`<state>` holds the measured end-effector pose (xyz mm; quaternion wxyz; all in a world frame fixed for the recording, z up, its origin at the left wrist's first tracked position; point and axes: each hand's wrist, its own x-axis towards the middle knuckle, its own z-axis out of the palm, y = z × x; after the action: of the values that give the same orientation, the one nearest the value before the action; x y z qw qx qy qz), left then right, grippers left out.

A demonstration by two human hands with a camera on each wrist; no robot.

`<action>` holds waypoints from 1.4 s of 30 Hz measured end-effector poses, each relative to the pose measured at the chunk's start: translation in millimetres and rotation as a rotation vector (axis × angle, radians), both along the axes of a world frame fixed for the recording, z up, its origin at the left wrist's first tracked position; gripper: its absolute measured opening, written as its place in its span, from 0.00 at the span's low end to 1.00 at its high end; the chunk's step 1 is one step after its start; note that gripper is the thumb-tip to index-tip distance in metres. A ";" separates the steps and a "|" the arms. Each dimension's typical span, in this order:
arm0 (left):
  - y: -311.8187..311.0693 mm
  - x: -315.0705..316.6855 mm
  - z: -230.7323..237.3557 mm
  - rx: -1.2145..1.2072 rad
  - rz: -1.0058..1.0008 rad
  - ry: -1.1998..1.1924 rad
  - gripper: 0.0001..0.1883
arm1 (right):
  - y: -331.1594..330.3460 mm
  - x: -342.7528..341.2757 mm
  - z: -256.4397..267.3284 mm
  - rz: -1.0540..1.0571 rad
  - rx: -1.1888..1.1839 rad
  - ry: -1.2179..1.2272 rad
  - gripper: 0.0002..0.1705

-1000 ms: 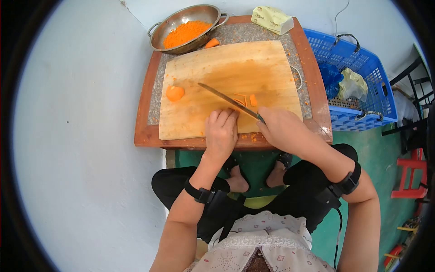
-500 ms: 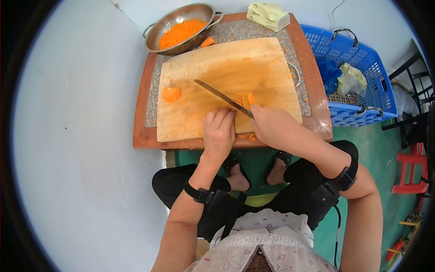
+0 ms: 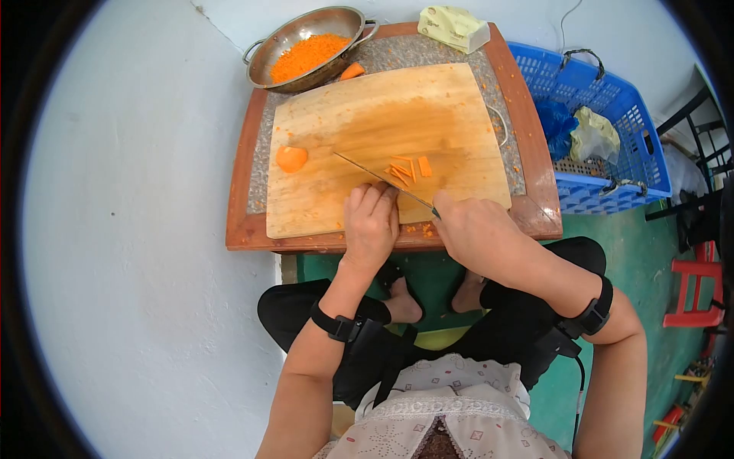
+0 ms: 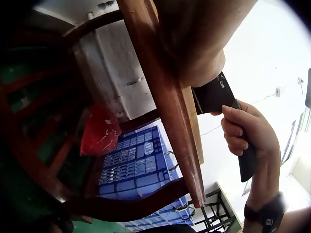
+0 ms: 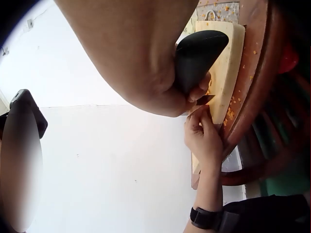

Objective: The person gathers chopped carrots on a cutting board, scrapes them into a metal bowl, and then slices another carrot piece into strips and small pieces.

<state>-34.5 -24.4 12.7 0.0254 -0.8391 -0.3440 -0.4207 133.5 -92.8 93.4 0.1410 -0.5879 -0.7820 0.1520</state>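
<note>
In the head view my right hand [image 3: 478, 233] grips the black handle of a kitchen knife [image 3: 382, 179]. Its broad dark blade [image 4: 214, 94] stands on edge across the wooden cutting board [image 3: 329, 115]. My left hand [image 3: 371, 226] rests at the board's near edge, its curled fingertips right beside the blade. These fingers hold a carrot piece [image 5: 206, 108], mostly hidden beneath them. Just beyond the blade lie several thin carrot sticks [image 3: 401, 170] and a small carrot slab [image 3: 424, 166]. A larger rounded carrot chunk [image 3: 291, 159] sits on the board's left side.
A two-handled metal pan [image 3: 267, 47] of finely chopped carrot stands at the table's back left, with a carrot end [image 3: 352, 71] near it. A tissue pack [image 3: 453, 29] lies at the back. A blue plastic basket [image 3: 612, 191] stands right of the table; a wall runs along the left.
The blade has turned from showing its flat side to standing nearly edge-on to the head camera. More carrot sticks show beyond it. The left hand has hardly moved.
</note>
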 end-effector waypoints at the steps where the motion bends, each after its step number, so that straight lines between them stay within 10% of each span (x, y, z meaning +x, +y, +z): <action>1: -0.2 -0.2 0.2 -0.002 0.002 0.002 0.10 | -0.9 -1.4 1.3 -0.004 -0.014 -0.018 0.03; 12: 0.5 0.0 2.2 -0.008 -0.004 -0.001 0.10 | 54.0 -14.4 -25.4 0.013 0.086 0.160 0.09; 19: 4.4 -0.2 10.4 -0.093 -0.001 0.084 0.09 | 46.8 20.9 -1.5 -0.312 -0.494 0.979 0.09; 38: 55.3 42.7 53.4 -0.367 -0.141 0.485 0.10 | 6.2 49.5 4.2 -0.391 -0.386 1.167 0.09; 42: 52.5 39.2 62.1 -0.578 -0.148 0.255 0.12 | 1.8 51.6 -1.4 -0.398 -0.370 1.158 0.09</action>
<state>4.7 28.1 74.9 -0.2018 -0.8801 -0.3816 -0.1976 185.1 -90.9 92.0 0.4623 -0.5593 -0.4156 0.5484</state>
